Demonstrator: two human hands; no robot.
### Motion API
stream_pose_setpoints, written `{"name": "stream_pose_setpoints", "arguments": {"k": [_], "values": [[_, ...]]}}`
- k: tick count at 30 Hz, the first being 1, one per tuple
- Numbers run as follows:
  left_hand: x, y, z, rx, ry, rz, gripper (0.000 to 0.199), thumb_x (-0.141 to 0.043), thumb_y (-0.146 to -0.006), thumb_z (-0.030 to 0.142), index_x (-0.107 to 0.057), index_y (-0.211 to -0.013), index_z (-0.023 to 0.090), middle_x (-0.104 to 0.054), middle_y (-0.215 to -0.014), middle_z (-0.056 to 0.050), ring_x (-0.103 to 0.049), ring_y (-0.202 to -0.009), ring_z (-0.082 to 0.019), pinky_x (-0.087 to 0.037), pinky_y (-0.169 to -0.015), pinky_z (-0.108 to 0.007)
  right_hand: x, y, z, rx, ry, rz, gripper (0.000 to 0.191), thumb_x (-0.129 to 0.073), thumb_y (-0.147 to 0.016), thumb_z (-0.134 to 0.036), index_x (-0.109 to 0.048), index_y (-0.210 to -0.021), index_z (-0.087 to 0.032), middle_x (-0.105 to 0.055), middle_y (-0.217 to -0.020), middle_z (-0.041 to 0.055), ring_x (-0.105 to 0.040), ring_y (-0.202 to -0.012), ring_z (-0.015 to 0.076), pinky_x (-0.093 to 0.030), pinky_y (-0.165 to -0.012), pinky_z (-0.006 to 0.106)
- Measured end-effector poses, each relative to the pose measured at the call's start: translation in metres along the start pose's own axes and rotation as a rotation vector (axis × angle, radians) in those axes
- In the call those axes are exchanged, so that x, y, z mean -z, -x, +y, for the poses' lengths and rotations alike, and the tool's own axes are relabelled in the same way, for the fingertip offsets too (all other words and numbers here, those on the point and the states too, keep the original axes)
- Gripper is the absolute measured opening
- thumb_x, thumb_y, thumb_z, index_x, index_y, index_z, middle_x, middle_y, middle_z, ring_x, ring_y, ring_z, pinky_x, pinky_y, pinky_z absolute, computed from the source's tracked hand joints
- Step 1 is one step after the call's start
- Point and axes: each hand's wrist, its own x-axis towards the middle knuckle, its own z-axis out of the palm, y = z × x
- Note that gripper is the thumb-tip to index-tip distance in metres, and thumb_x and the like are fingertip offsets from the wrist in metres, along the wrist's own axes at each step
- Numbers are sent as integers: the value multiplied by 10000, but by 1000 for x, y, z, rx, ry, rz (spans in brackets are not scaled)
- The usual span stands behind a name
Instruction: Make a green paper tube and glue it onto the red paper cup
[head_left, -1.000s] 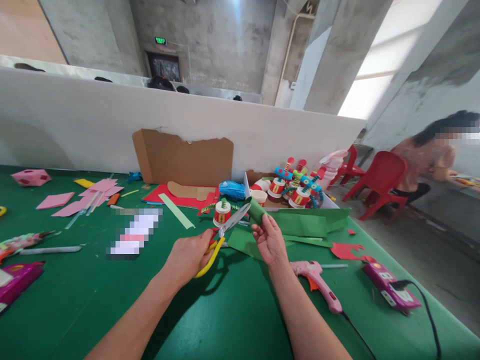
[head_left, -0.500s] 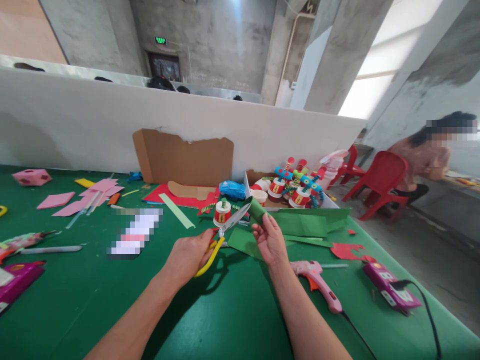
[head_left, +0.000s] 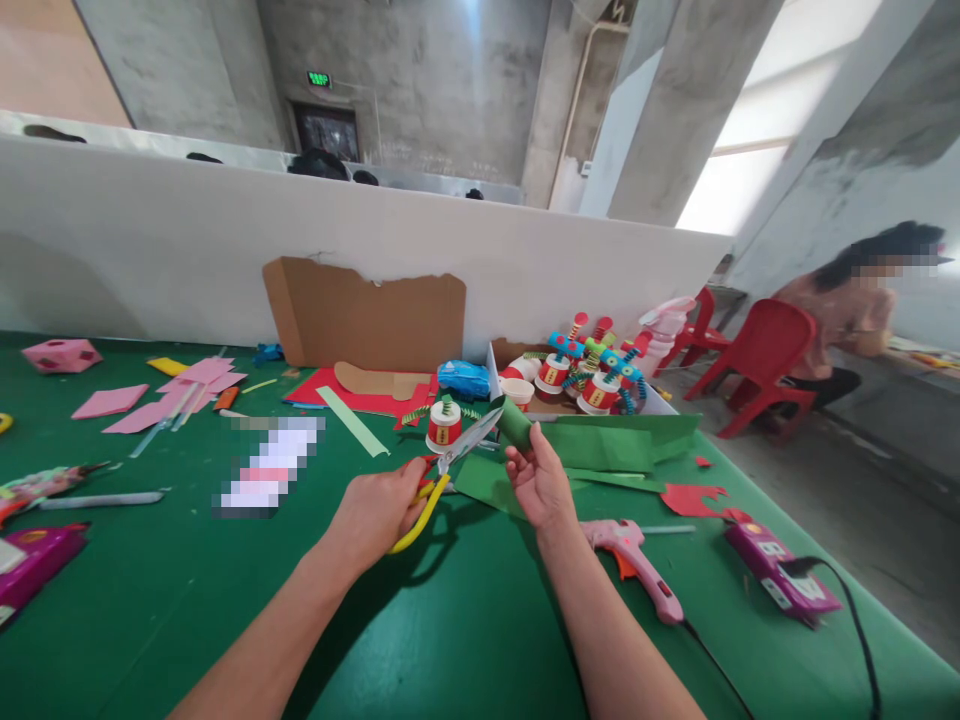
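Observation:
My left hand [head_left: 382, 515] is closed around the yellow handles of a pair of scissors [head_left: 466, 440], whose blades point up and to the right. Between thumb and fingers, my right hand [head_left: 541, 478] pinches a curled piece of green paper [head_left: 515, 424]. The blade tips meet the left edge of that paper; whether they are cutting it I cannot tell. Just behind the scissors stands a red-and-white paper cup figure [head_left: 443, 428] with folded green paper arms. Below my right hand lies a flat green sheet [head_left: 484, 483].
A pink glue gun [head_left: 637, 565] with a cord lies right of my right forearm, near a purple power strip [head_left: 780, 575]. Finished cup figures fill a box [head_left: 664, 402] at the back. Pink paper pieces [head_left: 157, 410] lie left. A person sits beyond a red chair [head_left: 765, 350].
Both hands, the scissors and the green paper hold nearly the same place. The whole view has shifted very slightly.

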Motion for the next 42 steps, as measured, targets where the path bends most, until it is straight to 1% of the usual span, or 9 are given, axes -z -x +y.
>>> {"name": "stream_pose_setpoints", "arguments": {"k": [6,13,20,26,32,36,38,40,42], "values": [[2,1,1,14,20,12,256,-407,-907,279,-518,-1118,188,-721,-971,-91,-698,-823,-245,-490,-627,-301,2,-2,5,45,-11,-52,243,-822,-655,-309,-632,-728,-176,-711,-632,-18,-663,-520,106,-513,-433,148],[2,1,1,23,13,6,255,-390,-907,290,-526,-1095,182,-721,-951,-104,-698,-807,-254,-490,-619,-310,2,-2,9,73,13,-110,219,-810,-682,-310,-650,-734,-169,-731,-667,12,-687,-580,122,-555,-515,177],[4,1,2,20,6,-10,234,-377,-924,314,-512,-1072,191,-718,-932,-88,-697,-813,-254,-473,-613,-297,-1,1,9,67,11,-88,220,-812,-675,-318,-656,-720,-170,-723,-649,8,-678,-582,121,-557,-527,188],[9,1,4,20,29,-41,237,-376,-933,286,-500,-1107,185,-716,-990,-100,-697,-851,-261,-486,-639,-317,-1,0,8,71,-5,-85,206,-810,-681,-299,-667,-721,-157,-728,-657,20,-677,-573,117,-551,-519,179],[7,2,2,4,11,-17,240,-389,-926,296,-513,-1098,184,-720,-972,-97,-703,-822,-258,-491,-617,-311,0,-1,8,79,-27,-100,169,-791,-710,-276,-670,-717,-158,-735,-668,18,-684,-576,111,-557,-542,174],[5,1,1,-2,30,29,248,-354,-941,322,-512,-1073,183,-723,-933,-89,-703,-783,-230,-474,-592,-283,-1,1,4,17,-58,-102,254,-735,-762,-399,-663,-694,-165,-740,-685,30,-706,-627,135,-576,-591,208],[5,1,1,-11,32,50,256,-340,-950,331,-513,-1067,182,-722,-912,-85,-701,-773,-224,-466,-581,-276,0,1,3,-40,-48,-107,297,-712,-772,-452,-659,-700,-169,-735,-675,28,-704,-614,141,-573,-567,215],[5,1,1,-18,20,52,266,-336,-955,334,-513,-1080,180,-720,-906,-83,-701,-778,-231,-461,-574,-279,2,0,2,-98,-26,-91,276,-731,-759,-430,-653,-704,-172,-714,-627,8,-674,-541,123,-535,-477,187],[5,1,0,-19,4,39,270,-343,-955,334,-509,-1102,180,-720,-912,-82,-701,-783,-239,-460,-572,-283,4,-1,2,-134,-18,-68,273,-771,-726,-384,-614,-640,-178,-637,-504,-39,-598,-430,89,-462,-381,150]]}}
